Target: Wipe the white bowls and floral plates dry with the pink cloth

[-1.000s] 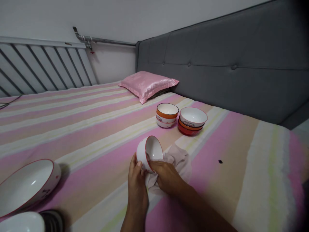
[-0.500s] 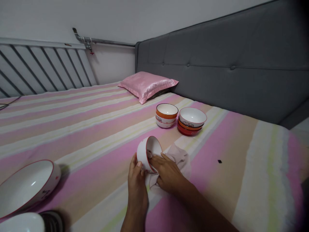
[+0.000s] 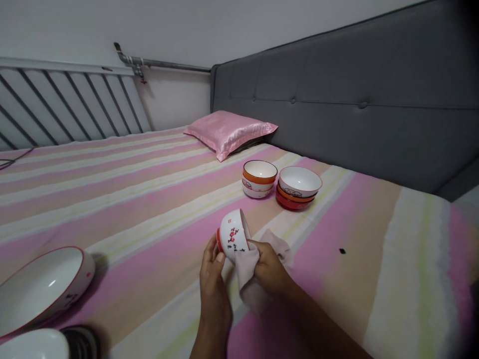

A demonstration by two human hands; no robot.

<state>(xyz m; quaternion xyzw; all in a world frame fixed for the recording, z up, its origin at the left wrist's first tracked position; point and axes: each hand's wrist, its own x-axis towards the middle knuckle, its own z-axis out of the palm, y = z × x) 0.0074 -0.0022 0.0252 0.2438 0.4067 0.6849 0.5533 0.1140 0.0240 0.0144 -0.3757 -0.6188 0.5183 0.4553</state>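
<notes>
A white bowl [image 3: 232, 233] with red blossoms, dark marks and a red foot is tipped on its side above the bed, its mouth facing right. My left hand [image 3: 214, 269] is closed around its foot end, thumb at the lower side. At the rim, my right hand [image 3: 270, 267] grips a pale pink cloth [image 3: 247, 267], which folds over the bowl's edge. The rest of the cloth hangs below and behind that hand. The bowl's inside is mostly turned out of sight, and some right fingers are hidden.
Beyond my hands stand a stack of orange and white bowls [image 3: 259, 179] and another stack of white, orange and red bowls [image 3: 299, 187]. A large white bowl [image 3: 80, 279] and a white dish [image 3: 35, 345] are at lower left. A pink pillow [image 3: 228, 130] lies near the grey headboard [image 3: 337, 89].
The bowl has turned, so its decorated outside now shows instead of its inside. My right hand has come out of the bowl to the rim, bringing the cloth over the edge.
</notes>
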